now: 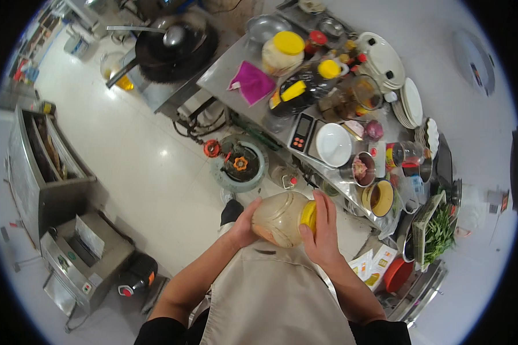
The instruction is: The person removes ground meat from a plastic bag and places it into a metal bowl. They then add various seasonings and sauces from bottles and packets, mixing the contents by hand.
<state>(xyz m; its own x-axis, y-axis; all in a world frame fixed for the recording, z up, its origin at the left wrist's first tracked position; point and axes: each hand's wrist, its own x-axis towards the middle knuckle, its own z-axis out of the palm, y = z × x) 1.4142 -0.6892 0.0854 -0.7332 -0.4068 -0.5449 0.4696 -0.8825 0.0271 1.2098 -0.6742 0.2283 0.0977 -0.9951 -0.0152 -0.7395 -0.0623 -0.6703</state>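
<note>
A large clear jar [278,217] lies tilted on its side in front of my apron [280,293], with a pale residue and something orange-brown low inside. My left hand [245,224] cups the base of the jar. Around the yellow lid [309,217] at the other end, my right hand [323,233] is closed, fingers over its rim and thumb on the near side. The lid sits on the jar's mouth; how tightly I cannot tell.
A gas cylinder [240,166] with an orange valve knob stands on the floor ahead. To the right runs a steel table [259,110] with a digital scale [303,131], a white bowl [333,145], a second yellow-lidded jar [280,58] and bottles. A black wok [172,56] sits at upper left.
</note>
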